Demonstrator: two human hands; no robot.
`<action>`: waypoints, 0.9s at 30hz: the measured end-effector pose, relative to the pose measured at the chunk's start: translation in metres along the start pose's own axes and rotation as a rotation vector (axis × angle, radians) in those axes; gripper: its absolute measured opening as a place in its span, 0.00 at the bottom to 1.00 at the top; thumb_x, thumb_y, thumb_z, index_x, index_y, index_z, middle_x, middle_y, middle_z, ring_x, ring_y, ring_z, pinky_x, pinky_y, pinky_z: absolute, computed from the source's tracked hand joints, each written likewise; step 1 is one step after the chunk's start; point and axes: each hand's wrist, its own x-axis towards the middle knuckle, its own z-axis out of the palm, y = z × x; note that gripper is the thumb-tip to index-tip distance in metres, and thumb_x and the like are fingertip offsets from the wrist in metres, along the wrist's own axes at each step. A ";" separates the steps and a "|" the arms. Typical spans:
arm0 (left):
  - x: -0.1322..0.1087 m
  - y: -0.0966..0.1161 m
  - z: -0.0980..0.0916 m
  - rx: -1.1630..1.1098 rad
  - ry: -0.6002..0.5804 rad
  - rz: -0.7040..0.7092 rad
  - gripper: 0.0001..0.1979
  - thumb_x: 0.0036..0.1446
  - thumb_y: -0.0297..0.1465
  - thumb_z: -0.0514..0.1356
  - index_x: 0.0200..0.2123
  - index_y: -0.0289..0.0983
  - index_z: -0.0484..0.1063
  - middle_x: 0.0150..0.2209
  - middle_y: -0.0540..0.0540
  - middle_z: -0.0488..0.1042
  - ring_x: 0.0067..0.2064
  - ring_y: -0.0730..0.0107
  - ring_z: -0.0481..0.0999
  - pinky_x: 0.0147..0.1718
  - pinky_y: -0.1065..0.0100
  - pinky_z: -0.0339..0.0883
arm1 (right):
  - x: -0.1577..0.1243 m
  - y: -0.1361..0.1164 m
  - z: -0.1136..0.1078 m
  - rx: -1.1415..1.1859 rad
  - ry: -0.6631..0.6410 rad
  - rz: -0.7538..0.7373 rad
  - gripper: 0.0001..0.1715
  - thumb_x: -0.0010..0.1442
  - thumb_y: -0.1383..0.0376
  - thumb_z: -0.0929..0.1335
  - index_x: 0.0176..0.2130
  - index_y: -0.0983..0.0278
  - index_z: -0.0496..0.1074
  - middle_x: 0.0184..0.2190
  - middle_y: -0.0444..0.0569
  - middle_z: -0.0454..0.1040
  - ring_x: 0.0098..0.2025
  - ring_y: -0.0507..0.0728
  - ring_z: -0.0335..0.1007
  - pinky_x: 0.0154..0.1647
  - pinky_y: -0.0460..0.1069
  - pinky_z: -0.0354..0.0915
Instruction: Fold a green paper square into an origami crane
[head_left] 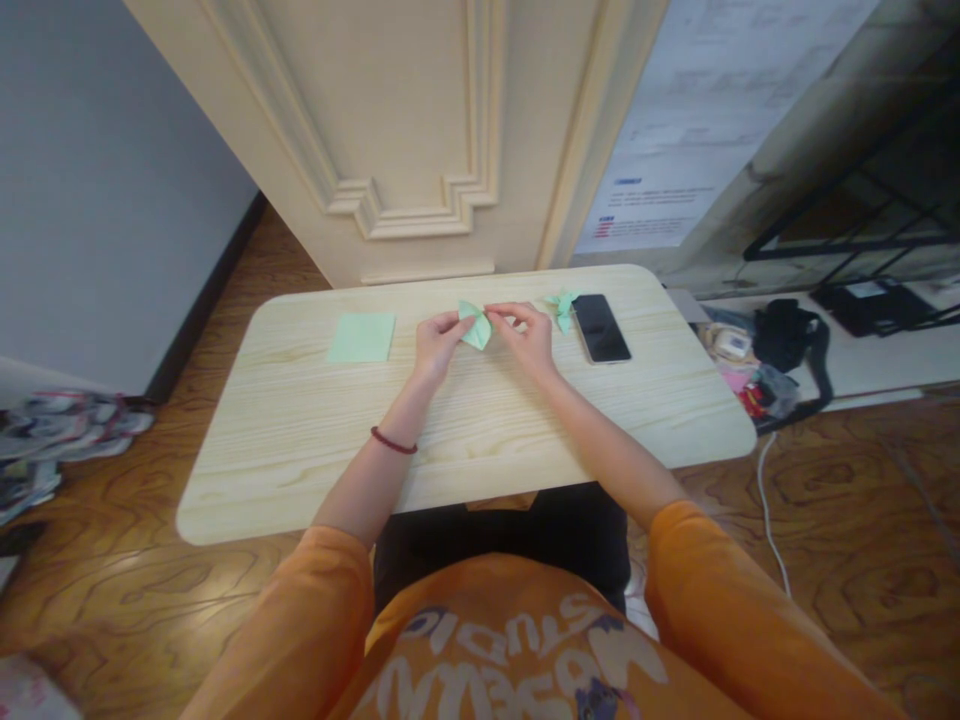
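My left hand (437,345) and my right hand (527,340) hover close together over the light wood table (465,450). Between them is a piece of folded pale green paper (475,326), pinched by the fingers of both hands. Just beyond my right hand lies a second folded green paper piece (564,310), next to a black smartphone (601,328). A flat square of pale green paper (361,337) rests to the left of my left hand. A red beaded bracelet (393,440) circles my left wrist.
The table has rounded corners and stands before a cream panelled door (420,120). A black bag (784,335) and assorted items lie beyond the right edge, with a white cable (765,510) below them. Shoes (64,430) sit on the wood floor at left.
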 end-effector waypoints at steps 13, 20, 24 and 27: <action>-0.003 0.007 0.001 -0.049 -0.133 -0.115 0.25 0.27 0.45 0.76 0.28 0.34 0.78 0.28 0.47 0.79 0.30 0.71 0.76 0.35 0.68 0.69 | 0.011 0.008 -0.005 0.545 -0.259 0.469 0.22 0.34 0.56 0.80 0.31 0.61 0.79 0.32 0.44 0.79 0.38 0.55 0.73 0.42 0.50 0.66; -0.001 0.004 -0.001 -0.004 -0.130 -0.104 0.26 0.29 0.45 0.75 0.30 0.34 0.78 0.30 0.46 0.80 0.31 0.69 0.77 0.35 0.67 0.70 | 0.010 0.010 -0.003 0.585 -0.222 0.500 0.22 0.29 0.58 0.81 0.27 0.62 0.77 0.28 0.43 0.78 0.34 0.53 0.72 0.42 0.50 0.67; -0.002 0.006 0.000 0.003 -0.129 -0.104 0.26 0.30 0.46 0.75 0.30 0.34 0.78 0.30 0.45 0.80 0.32 0.66 0.78 0.36 0.65 0.71 | 0.012 0.013 -0.004 0.589 -0.215 0.503 0.21 0.31 0.60 0.81 0.27 0.63 0.77 0.30 0.44 0.78 0.35 0.53 0.73 0.43 0.51 0.67; -0.002 0.006 -0.001 0.016 -0.121 -0.105 0.25 0.30 0.45 0.75 0.30 0.34 0.78 0.30 0.44 0.80 0.33 0.65 0.78 0.36 0.65 0.71 | 0.012 0.012 -0.004 0.579 -0.213 0.500 0.20 0.32 0.59 0.80 0.28 0.63 0.77 0.30 0.44 0.79 0.37 0.54 0.73 0.44 0.51 0.67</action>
